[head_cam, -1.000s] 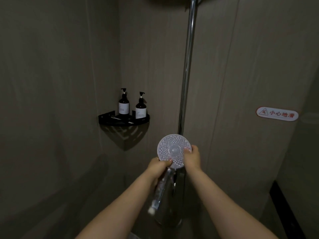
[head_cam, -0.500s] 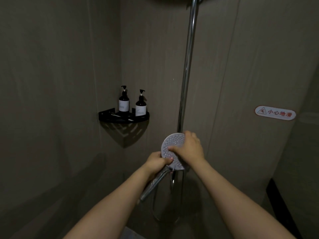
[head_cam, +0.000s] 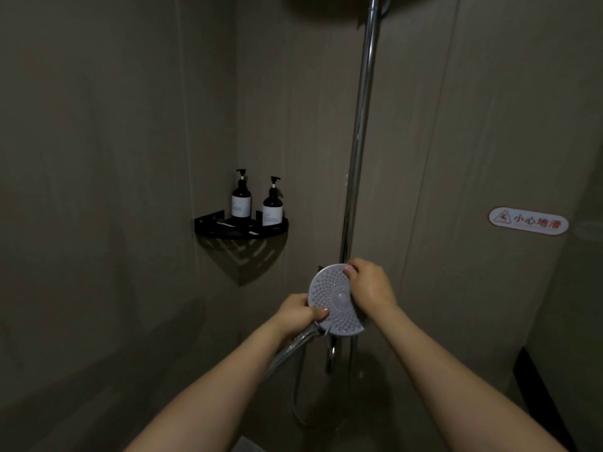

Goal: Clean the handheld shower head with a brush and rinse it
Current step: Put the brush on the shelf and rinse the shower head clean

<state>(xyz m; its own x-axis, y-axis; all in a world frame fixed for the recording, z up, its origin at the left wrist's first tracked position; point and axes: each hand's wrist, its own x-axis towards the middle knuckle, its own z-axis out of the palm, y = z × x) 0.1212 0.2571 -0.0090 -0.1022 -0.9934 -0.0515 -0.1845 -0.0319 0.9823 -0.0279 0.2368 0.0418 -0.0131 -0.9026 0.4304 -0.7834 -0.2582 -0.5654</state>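
The handheld shower head (head_cam: 329, 301) is a round white disc with many nozzle holes, face turned toward me, on a chrome handle that slants down to the left. My left hand (head_cam: 298, 313) grips the top of the handle, thumb on the disc's lower left edge. My right hand (head_cam: 368, 288) wraps the disc's right and upper rim, fingers curled over the edge. No brush shows in either hand. A chrome hose (head_cam: 298, 402) loops down below.
A chrome riser pipe (head_cam: 360, 125) runs up the wall behind the hands. A black corner shelf (head_cam: 241, 228) with two dark pump bottles (head_cam: 241, 199) hangs at the left. A red slip warning sign (head_cam: 528, 221) is on the right wall.
The shower head has turned its face back toward me. My right hand slid from over the face to the right rim. Both hands sit slightly higher than one second ago.
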